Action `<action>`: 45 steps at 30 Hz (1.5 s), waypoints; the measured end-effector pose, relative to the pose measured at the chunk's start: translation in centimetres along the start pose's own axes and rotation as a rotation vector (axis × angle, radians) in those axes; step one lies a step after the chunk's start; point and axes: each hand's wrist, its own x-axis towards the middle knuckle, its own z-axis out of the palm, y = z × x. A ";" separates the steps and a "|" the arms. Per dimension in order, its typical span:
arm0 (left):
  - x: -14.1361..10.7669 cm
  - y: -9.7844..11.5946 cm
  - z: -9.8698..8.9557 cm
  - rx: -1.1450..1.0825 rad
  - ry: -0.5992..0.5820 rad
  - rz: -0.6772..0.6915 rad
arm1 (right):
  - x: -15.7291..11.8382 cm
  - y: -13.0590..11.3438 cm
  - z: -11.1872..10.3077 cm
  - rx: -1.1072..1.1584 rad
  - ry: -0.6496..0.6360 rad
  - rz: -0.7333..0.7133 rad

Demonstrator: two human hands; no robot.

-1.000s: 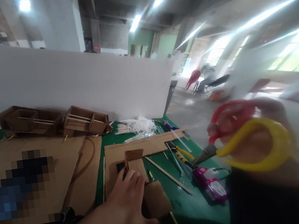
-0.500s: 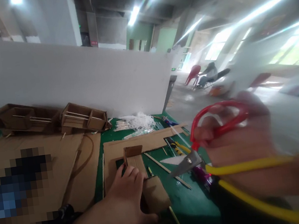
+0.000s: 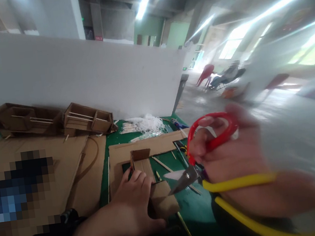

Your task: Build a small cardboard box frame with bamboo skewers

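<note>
My left hand [image 3: 133, 202] is wrapped over a small cardboard piece [image 3: 142, 166] with an upright flap at its far end. A square cardboard flap [image 3: 164, 198] sticks out to the right of my thumb. My right hand [image 3: 228, 151] holds red-handled scissors [image 3: 188, 176], blades parted and pointing left, their tips over that flap. A pair of yellow handles [image 3: 241, 181] runs under the same hand; where they join is hidden. Thin wooden sticks [image 3: 163, 164] lie on the green table [image 3: 199, 213].
Two cardboard boxes with sticks across them [image 3: 88, 119] stand by the white partition [image 3: 111, 73]. Large cardboard sheets [image 3: 48, 148] cover the left side. White strings [image 3: 149, 125] lie at the back. A person [image 3: 227, 74] sits far off near a red chair [image 3: 205, 73].
My right hand has moved left with the scissors, bringing the blades from beside the flap to over it. My left hand has kept its place on the cardboard.
</note>
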 end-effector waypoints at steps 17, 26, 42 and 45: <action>0.1 -0.2 0.2 0.024 0.035 0.024 | 0.2 0.3 1.9 0.195 0.072 -0.014; 0.0 -0.1 0.1 0.026 0.020 0.017 | 0.1 0.1 1.7 0.203 0.091 0.032; 0.1 0.0 0.1 0.027 0.005 0.011 | 0.3 0.5 2.3 0.207 0.091 0.007; 0.1 -0.1 0.1 0.019 0.008 0.016 | 0.3 -0.1 2.2 0.197 0.067 0.077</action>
